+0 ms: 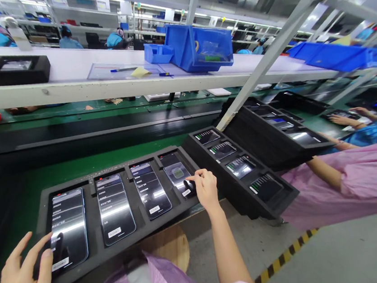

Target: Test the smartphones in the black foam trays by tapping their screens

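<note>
Several smartphones lie face up in the recesses of a black foam tray (pixel 97 254). My left hand (pixel 25 278) is open at the tray's left end, fingers spread, with a fingertip at the edge of the leftmost phone (pixel 69 230). That phone and the two middle phones, one left (pixel 115 209) and one right (pixel 150 189), show lists of text. At the right end, my right hand (pixel 207 187) holds nothing. Its index finger is stretched out at the screen of the rightmost phone (pixel 177 172), which shows a small pop-up box; the other fingers are loosely bent.
Right of the tray, stacked foam trays (pixel 223 167) hold more phones. A co-worker in a pink sleeve (pixel 349 182) reaches in beyond them. Overhead, a white shelf (pixel 114 87) carries blue bins (pixel 198 45); a slanted metal post (pixel 267 57) stands in front. A wooden stool (pixel 173 247) is below.
</note>
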Demonstrator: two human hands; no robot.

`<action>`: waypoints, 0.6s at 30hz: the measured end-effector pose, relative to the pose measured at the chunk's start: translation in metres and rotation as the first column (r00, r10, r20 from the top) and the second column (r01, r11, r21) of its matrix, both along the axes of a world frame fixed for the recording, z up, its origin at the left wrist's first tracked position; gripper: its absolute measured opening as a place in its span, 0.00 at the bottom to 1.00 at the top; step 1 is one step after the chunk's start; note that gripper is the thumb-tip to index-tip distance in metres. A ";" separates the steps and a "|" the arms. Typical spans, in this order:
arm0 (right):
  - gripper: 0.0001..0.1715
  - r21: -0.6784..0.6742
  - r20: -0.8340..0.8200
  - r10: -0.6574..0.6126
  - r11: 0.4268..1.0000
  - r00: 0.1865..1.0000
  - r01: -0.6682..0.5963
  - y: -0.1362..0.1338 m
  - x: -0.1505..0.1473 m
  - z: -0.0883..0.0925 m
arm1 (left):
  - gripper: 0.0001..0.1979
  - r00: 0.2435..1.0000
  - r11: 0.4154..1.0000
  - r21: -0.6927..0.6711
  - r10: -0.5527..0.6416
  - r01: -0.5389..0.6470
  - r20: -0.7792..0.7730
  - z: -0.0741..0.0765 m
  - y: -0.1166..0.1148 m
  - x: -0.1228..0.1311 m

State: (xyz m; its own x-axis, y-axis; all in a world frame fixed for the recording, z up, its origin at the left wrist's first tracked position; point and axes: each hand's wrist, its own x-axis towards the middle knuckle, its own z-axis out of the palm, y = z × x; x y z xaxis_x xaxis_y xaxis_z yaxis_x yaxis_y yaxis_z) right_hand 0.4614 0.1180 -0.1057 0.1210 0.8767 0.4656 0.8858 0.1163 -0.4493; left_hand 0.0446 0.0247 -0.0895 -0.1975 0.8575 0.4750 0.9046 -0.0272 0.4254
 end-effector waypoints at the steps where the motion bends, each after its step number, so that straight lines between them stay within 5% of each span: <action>1: 0.27 -0.005 -0.001 0.000 1.000 1.000 0.000 0.000 0.000 0.000 | 0.17 1.000 1.000 0.009 -0.003 0.003 -0.001 0.000 0.000 0.000; 12: 0.26 -0.082 0.057 0.060 0.995 0.997 -0.055 -0.007 -0.009 0.013 | 0.24 1.000 1.000 0.005 -0.021 0.021 0.001 0.001 -0.001 0.003; 18: 0.25 -0.112 0.099 0.091 0.991 0.991 -0.080 -0.009 -0.015 0.016 | 0.18 1.000 1.000 0.003 0.001 -0.001 0.014 -0.002 -0.001 0.002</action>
State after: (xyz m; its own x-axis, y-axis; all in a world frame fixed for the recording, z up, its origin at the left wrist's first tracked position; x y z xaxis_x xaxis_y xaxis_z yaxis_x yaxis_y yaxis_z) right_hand 0.4467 0.1090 -0.0893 -0.0008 0.9273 0.3743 0.9173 0.1497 -0.3691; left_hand 0.0463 0.0236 -0.0914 -0.2045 0.8559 0.4750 0.8988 -0.0281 0.4375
